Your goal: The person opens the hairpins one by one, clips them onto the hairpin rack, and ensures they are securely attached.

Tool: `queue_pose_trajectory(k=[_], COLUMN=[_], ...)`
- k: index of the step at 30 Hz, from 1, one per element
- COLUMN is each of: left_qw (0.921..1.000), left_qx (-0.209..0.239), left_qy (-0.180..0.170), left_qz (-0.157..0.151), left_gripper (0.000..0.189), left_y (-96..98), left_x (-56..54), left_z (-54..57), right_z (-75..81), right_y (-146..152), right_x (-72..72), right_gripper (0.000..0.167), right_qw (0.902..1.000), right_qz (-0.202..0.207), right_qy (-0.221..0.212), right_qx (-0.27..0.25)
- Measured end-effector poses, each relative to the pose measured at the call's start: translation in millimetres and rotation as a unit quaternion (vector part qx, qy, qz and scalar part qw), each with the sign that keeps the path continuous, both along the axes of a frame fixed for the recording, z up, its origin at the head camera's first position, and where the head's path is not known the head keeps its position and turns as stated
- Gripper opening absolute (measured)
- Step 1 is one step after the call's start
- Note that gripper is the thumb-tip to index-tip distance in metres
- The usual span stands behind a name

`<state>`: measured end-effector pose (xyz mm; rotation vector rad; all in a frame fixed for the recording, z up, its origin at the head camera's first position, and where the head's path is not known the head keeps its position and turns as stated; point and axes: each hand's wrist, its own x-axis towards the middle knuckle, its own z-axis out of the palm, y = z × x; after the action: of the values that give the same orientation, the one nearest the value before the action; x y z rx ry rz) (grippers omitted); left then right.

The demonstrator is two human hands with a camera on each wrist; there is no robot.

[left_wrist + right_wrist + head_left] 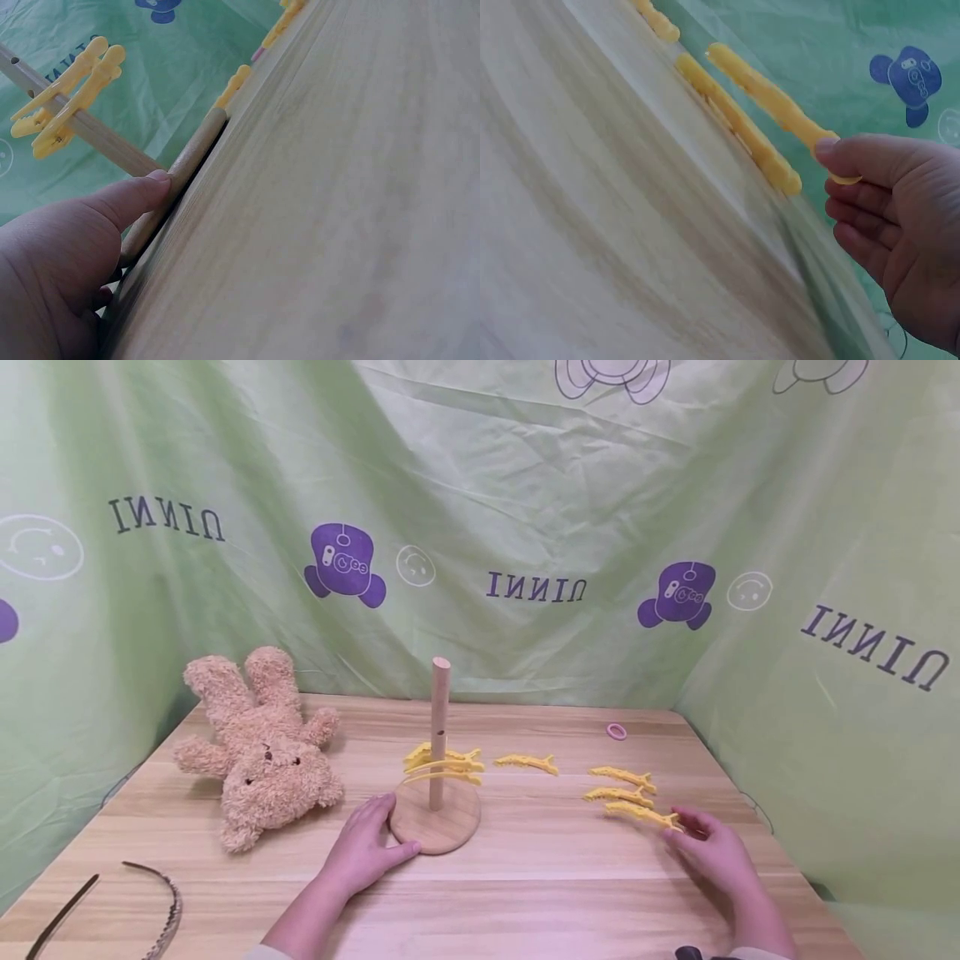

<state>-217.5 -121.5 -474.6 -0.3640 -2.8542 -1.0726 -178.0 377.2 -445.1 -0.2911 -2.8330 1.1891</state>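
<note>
A wooden stand with an upright post and a round base stands mid-table. My left hand holds the base's left edge, its thumb on top. Yellow alligator hair clips are clamped on the post, jutting out sideways. On the right, my right hand pinches the forked end of another yellow hair clip, raised off the table. Two more yellow clips lie just behind it, and a single clip lies between them and the stand.
A plush teddy bear lies on its back at the left. Near the front left corner is a dark headband. A small pink ring rests at the back right. Green printed cloth surrounds the wooden table.
</note>
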Motion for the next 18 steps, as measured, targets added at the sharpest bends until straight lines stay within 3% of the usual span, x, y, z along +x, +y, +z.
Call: queue_pose_trajectory(k=[6,18], left_qw=[1.0,1.0], left_qx=[0.003,0.002], left_qy=[0.002,0.005], left_qz=[0.002,0.001], left_gripper=[0.093,0.094], left_y=[0.3,0.6], left_x=[-0.1,-0.1], left_z=[-0.7,-3.1], right_z=[11.2,35.2], right_y=[-27,-93], right_x=[-6.7,-28.6], right_gripper=[0.065,0.044], right_qw=[0.9972,0.988], right_qz=[-0.008,0.014], right_qy=[0.022,0.093], right_qx=[-0.07,-0.122])
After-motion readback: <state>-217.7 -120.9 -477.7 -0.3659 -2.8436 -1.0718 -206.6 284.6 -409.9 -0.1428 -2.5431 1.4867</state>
